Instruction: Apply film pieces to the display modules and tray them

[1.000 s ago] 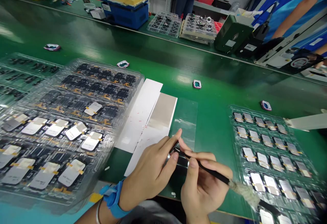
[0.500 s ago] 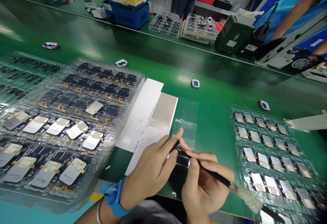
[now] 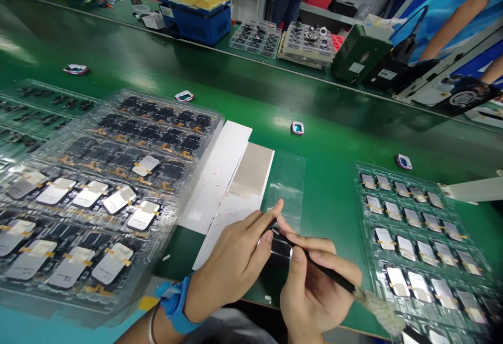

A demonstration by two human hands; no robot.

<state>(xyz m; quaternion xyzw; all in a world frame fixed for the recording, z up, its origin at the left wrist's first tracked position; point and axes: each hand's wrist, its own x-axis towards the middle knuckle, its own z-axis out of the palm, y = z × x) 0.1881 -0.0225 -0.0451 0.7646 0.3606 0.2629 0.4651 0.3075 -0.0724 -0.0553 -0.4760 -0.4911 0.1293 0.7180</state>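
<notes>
Near the bench's front edge, my left hand (image 3: 239, 257) has its fingers closed on a small dark, shiny-edged display module (image 3: 282, 247), largely covered by both hands. Pinched in my right hand (image 3: 320, 286) is a slim black tool (image 3: 334, 276) with a pale, tape-like wrap (image 3: 379, 310) toward its rear. Its front end reaches the module's upper edge, where my fingertips meet; the exact contact is hidden. Just beyond my hands lie a clear plastic sheet (image 3: 288, 176) and a grey-beige sheet (image 3: 251, 168) on white paper (image 3: 214, 176).
At left stands a clear tray (image 3: 214, 119) of dark modules and silver-backed pieces. Another tray (image 3: 363, 168) of silver-backed pieces is at right. Small pink-rimmed frames (image 3: 297, 128) lie along the green surface beyond. A white arm-like bar (image 3: 475, 189) juts in at right. People stand across the bench.
The small pink-rimmed frames have shifted slightly left along the green surface. Both hands keep nearly the same grip and place; the rear of the black tool has tilted slightly downward.
</notes>
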